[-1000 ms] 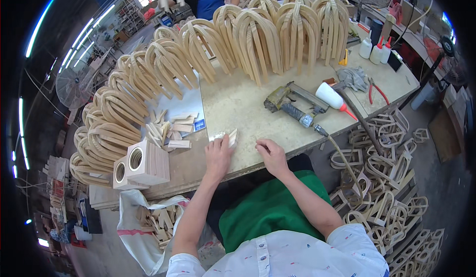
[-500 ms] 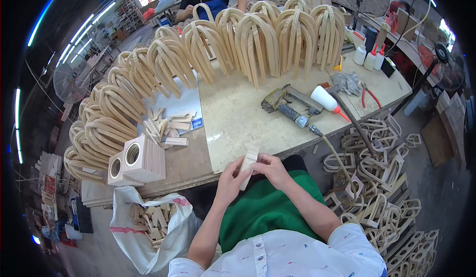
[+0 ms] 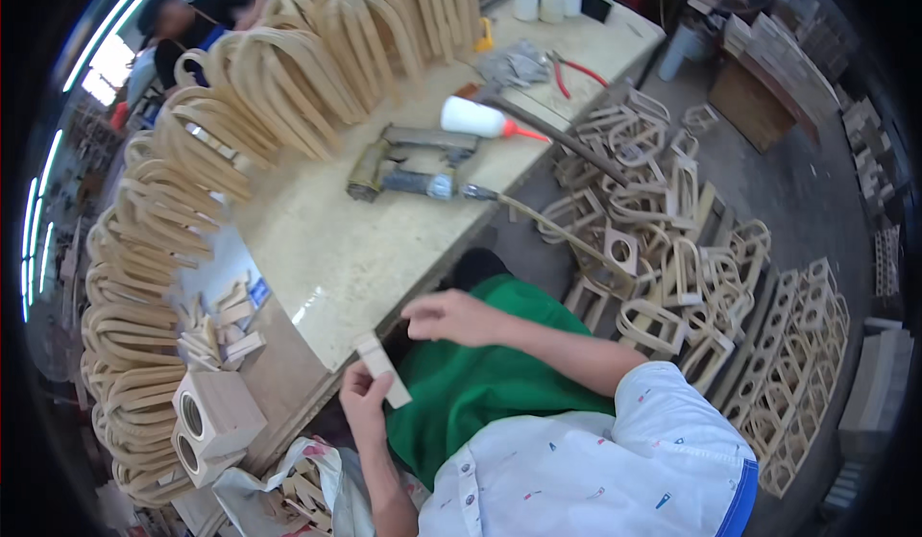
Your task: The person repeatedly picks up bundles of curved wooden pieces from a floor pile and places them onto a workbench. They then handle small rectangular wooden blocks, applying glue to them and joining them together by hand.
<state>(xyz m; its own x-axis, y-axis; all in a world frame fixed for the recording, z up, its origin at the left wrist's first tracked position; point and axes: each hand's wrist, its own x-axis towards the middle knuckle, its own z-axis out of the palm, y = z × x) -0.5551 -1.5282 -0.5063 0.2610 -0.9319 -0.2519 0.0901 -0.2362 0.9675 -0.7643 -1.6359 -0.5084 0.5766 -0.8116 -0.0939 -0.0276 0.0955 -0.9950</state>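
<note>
A small pale wooden block (image 3: 392,383) with a notched or jointed end is held between the thumb and fingers of my left hand (image 3: 365,404), just off the table's front edge. My right hand (image 3: 456,318) is apart from it, above the green apron on my lap, fingers loosely stretched to the left with nothing visible in them. Beyond both hands, a nail gun (image 3: 413,167) with a hose lies on the table (image 3: 336,278). Beside it rests a white glue bottle (image 3: 471,116) with a red nozzle.
Bent-wood arches (image 3: 279,76) stand in a long row along the far and left sides. Small wood pieces (image 3: 226,321) and blocks with round holes (image 3: 221,417) sit at the left. A sack (image 3: 250,499) is below. Red-handled pliers (image 3: 576,74) lie far right; wooden frames (image 3: 672,249) cover the floor at right.
My right hand has let go of the wooden block and moved away to the right; the left still holds it. The view has turned right, bringing more of the floor frames into sight.
</note>
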